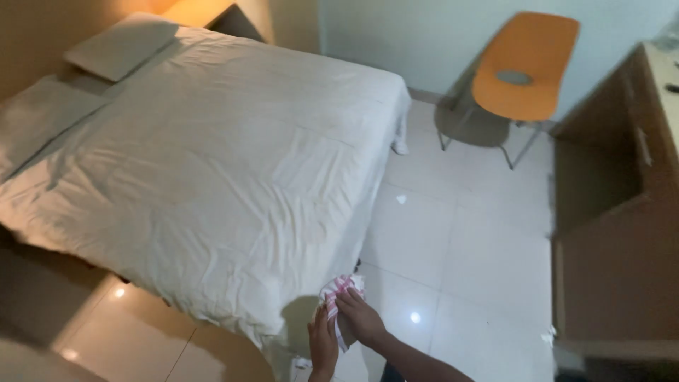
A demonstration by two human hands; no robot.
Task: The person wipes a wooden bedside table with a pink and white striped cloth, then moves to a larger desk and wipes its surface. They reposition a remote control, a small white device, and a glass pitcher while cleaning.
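Both my hands meet low in the view, just off the bed's near corner. My right hand (pixel 361 316) is closed over a small white cloth with pink stripes (pixel 338 290). My left hand (pixel 322 344) grips the same cloth from below, where a strip of it hangs down between the hands. The bed (pixel 205 155), covered by a smooth white sheet, fills the left and middle of the view, and the cloth is held right beside its corner.
Two flat pillows (pixel 120 46) lie at the head of the bed, far left. An orange chair (pixel 523 67) on metal legs stands by the back wall. A brown wooden cabinet (pixel 622 212) lines the right side. Glossy pale floor tiles (pixel 460 247) lie between bed and cabinet.
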